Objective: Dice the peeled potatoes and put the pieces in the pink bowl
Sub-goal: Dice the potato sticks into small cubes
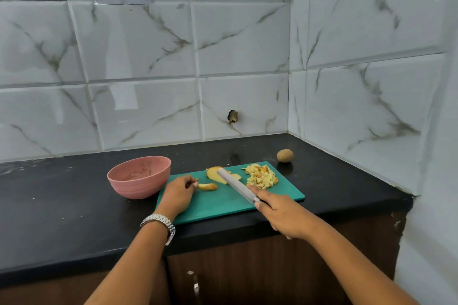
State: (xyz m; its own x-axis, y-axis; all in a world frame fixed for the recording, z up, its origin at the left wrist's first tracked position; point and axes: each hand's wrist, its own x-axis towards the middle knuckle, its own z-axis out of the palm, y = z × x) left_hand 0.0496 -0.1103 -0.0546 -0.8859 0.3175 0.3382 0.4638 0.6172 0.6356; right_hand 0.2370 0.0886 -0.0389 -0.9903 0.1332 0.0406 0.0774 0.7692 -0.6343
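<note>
While on the board (223, 203), potato slice (207, 186) between left hand (177, 194) and knife (238, 184)

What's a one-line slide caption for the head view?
Right hand holds knife over potato slices on green board; left hand pinches a lone slice; diced pile at right, pink bowl at left.

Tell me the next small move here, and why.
Probably bring the knife over to the potato slice the left hand holds and cut it: the right hand grips the knife above other slices, and this one is undiced.
</note>
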